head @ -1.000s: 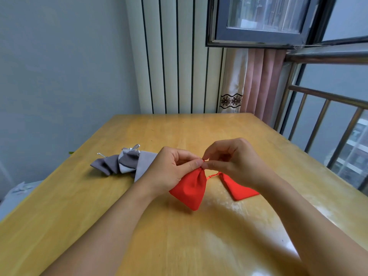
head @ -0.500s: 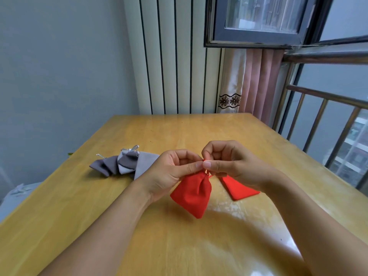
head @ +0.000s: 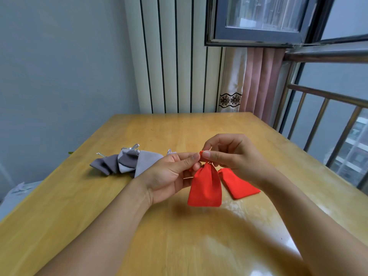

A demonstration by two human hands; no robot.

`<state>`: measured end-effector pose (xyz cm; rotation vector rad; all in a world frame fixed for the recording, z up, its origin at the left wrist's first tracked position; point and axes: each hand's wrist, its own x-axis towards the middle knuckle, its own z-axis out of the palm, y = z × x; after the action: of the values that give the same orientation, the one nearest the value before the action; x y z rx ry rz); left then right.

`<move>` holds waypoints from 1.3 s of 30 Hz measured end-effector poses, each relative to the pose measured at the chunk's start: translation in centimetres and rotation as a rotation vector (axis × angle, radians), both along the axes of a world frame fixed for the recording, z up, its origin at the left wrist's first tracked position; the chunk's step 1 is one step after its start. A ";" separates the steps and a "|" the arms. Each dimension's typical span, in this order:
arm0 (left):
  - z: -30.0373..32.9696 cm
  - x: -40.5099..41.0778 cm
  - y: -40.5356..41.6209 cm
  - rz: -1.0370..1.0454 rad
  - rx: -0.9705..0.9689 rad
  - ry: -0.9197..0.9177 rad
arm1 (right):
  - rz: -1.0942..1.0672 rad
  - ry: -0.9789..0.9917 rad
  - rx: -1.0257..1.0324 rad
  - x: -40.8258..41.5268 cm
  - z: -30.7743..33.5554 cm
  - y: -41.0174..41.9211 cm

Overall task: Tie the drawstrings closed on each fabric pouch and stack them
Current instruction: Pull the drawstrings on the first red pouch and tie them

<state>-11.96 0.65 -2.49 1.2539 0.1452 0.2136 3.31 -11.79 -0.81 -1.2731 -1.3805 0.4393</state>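
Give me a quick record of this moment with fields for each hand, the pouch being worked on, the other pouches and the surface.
left hand: pinches the red drawstring at the pouch neck
right hand: pinches the same drawstring from the other side
held red pouch: neck gathered, hangs from the fingers above the table
second red pouch: lies flat on the table behind the held one
grey pouches: overlapping pile with silver cords, at the left
table: glossy wood

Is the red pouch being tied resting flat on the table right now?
No, the red pouch hangs above the table, held at its cinched neck by the left hand and right hand.
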 end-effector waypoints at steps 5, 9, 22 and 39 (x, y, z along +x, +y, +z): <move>-0.5 0.1 -0.3 -0.047 -0.001 0.017 | 0.092 0.094 -0.013 0.0 -0.5 0.2; -0.7 0.1 0.2 -0.065 0.033 0.007 | 0.171 0.149 -0.056 -0.1 -0.8 0.4; 0.6 0.4 -0.4 0.219 0.069 -0.158 | -0.220 -0.487 -0.136 0.6 0.5 -0.6; -0.8 1.0 -0.7 0.564 0.656 -0.049 | -0.194 -0.768 -0.088 -1.0 1.8 -1.5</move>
<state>-10.92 -0.02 -3.25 1.8374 0.4095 0.8284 2.28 -13.30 0.98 -1.7253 -1.8475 -0.1563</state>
